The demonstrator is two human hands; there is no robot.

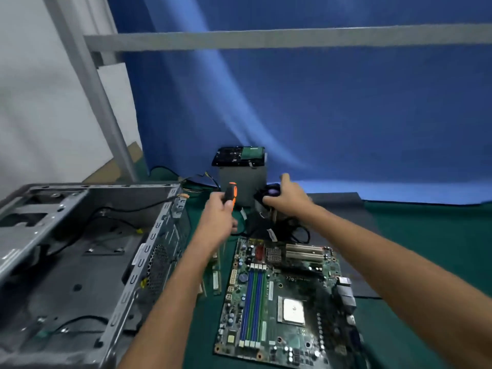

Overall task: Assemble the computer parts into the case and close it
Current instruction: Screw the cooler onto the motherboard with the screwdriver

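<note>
Left hand (pixel 218 218): I'm gripping the screwdriver (pixel 230 194), eleven o'clock off the motherboard (pixel 282 296).
Right hand (pixel 290 198): I'm apparently clasping the blurred fan (pixel 272 193), twelve o'clock.

Green desk (pixel 426 235) carries: open case (pixel 80 249) left, motherboard (pixel 287 302) centre, memory sticks (pixel 217 278) between them, grey box (pixel 242 182) behind.

Both forearms show bare along their whole visible length, down to the picture's lower edge. The left grip (pixel 218 218) and the right grip (pixel 290 198) are bare hands, wrists likewise uncovered.
</note>
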